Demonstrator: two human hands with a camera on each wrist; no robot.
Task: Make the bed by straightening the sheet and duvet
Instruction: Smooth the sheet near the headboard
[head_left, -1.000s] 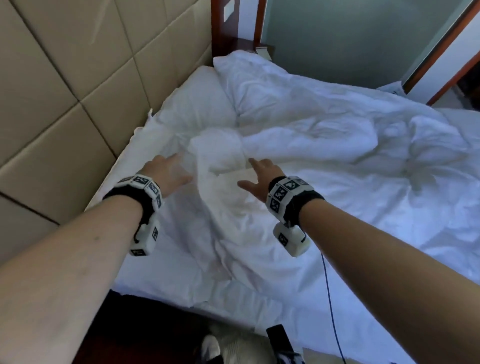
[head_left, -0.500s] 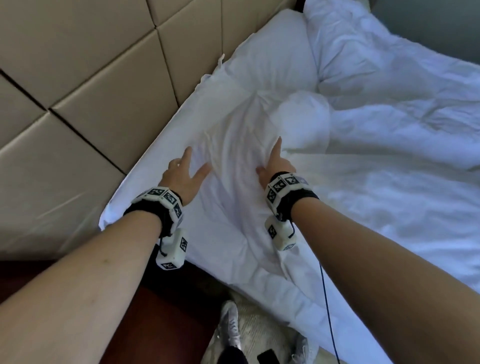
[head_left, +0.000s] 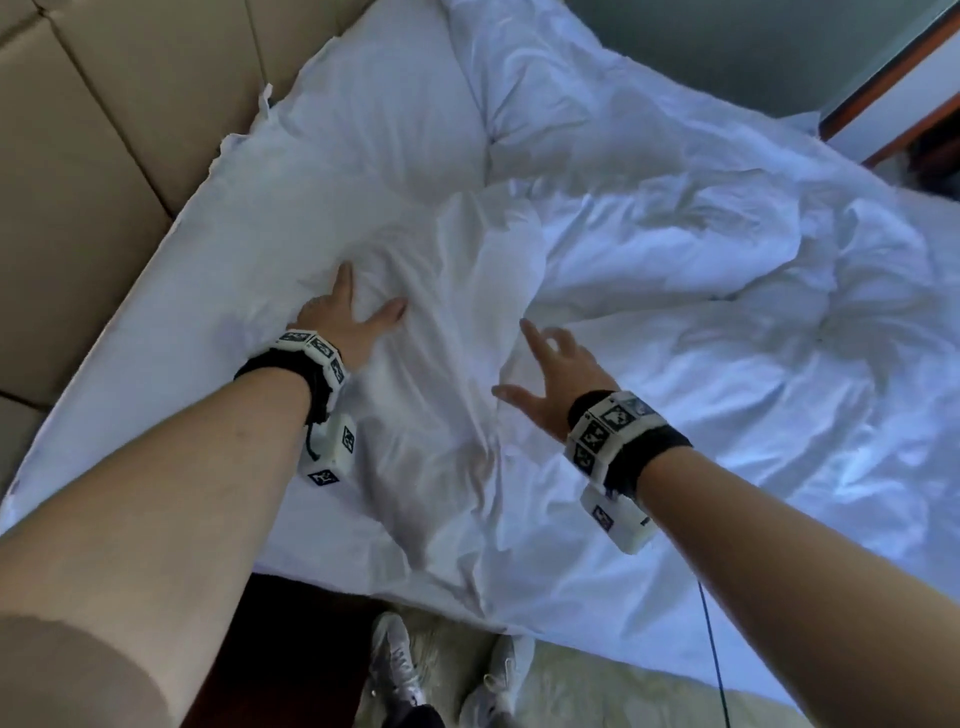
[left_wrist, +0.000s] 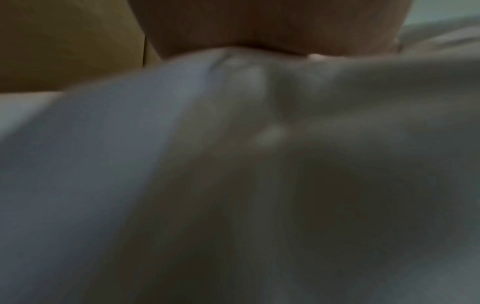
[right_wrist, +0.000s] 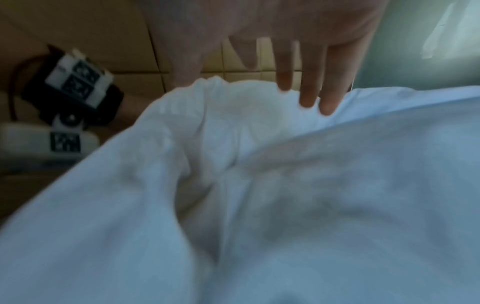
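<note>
A rumpled white duvet (head_left: 701, 312) covers most of the bed, over a white sheet (head_left: 218, 291) that shows along the headboard side. My left hand (head_left: 348, 312) lies flat with fingers spread on a creased fold of white fabric (head_left: 441, 364) near the bed's near corner. My right hand (head_left: 550, 364) hovers open just above the duvet's edge, fingers straight and spread (right_wrist: 306, 82). The left wrist view shows only blurred white cloth (left_wrist: 233, 164) under the palm.
A padded beige headboard (head_left: 104, 130) runs along the left. A white pillow (head_left: 395, 104) lies at the far left of the bed. My shoes (head_left: 395, 670) stand on a pale rug beside the bed, with dark floor to the left. A thin black cable (head_left: 711, 649) hangs from my right wrist.
My left hand has slid forward and pressed flat on the fabric. My right hand has moved right and lifted off the fold. The head view has shifted right.
</note>
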